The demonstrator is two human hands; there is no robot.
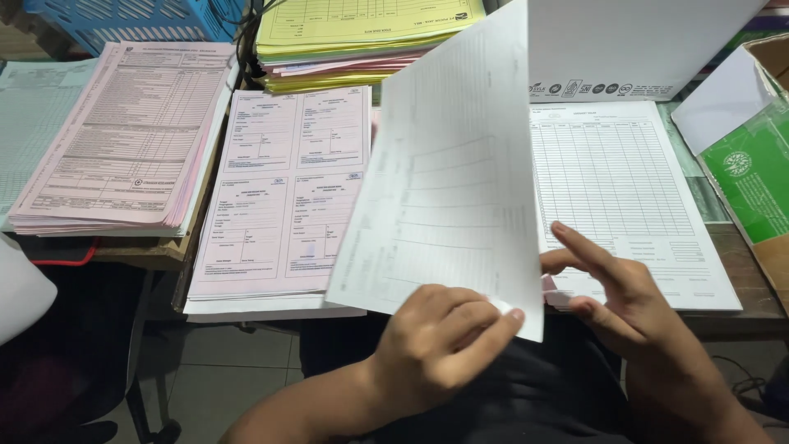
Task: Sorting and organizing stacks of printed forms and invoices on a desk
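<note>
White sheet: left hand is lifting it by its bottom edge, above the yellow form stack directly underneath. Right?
Not quite. The left hand does lift the white sheet by its bottom edge, but the head view shows the pink form stack underneath; the yellow stack lies further back.

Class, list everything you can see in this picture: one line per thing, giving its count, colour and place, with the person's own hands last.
Lifted sheet: one, white, centre, held up.
Pink form stack: one, pink, left.
Pink four-panel forms: one pile, pink, centre-left.
Yellow form stack: one, yellow over pink, top centre.
White table forms: one pile, white, right.
Basket: one, blue, top left.
Green box: one, green, right edge.
Left hand: grip pinching the sheet's lower corner.
Right hand: fingers spread, beside the sheet's edge.
</note>
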